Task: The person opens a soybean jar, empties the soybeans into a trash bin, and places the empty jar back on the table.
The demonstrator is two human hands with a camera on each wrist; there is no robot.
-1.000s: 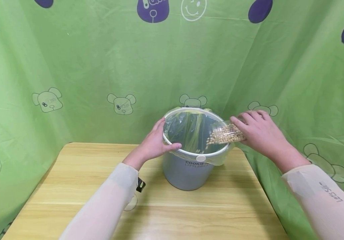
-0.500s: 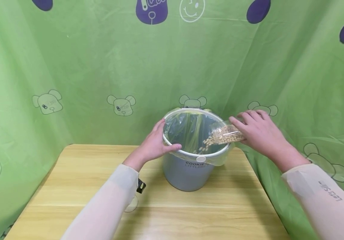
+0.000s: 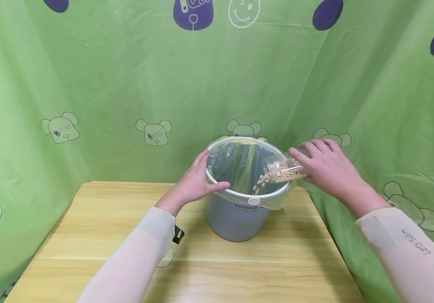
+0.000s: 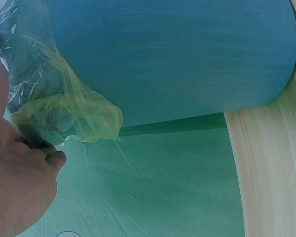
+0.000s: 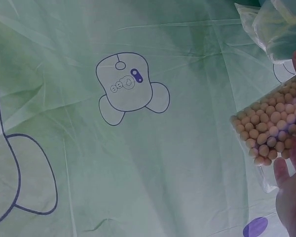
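A grey trash can [image 3: 235,225] with a white rim stands on the table, lined with a thin yellowish plastic bag [image 3: 227,165]. My left hand [image 3: 191,182] holds its left side, thumb at the front of the rim; in the left wrist view, fingers bend by the liner [image 4: 96,116]. At the right, my right hand [image 3: 328,171] grips a clear plastic jar [image 3: 276,159] tipped leftward over the opening. Tan, round soybeans [image 3: 264,179] spill from its mouth into the can. More soybeans [image 5: 271,121] fill the jar's lower side in the right wrist view. The can's bottom inside is hidden.
The light wooden table [image 3: 99,235] reaches toward me. Green printed cloth [image 3: 182,80] hangs behind it and along both sides, close to the can's back. A black strap end [image 3: 178,234] sticks out by my left wrist.
Soybeans keep sliding out of the tilted jar, and the stream at its mouth has spread farther left and down. Both hands and the can stay nearly where they were.
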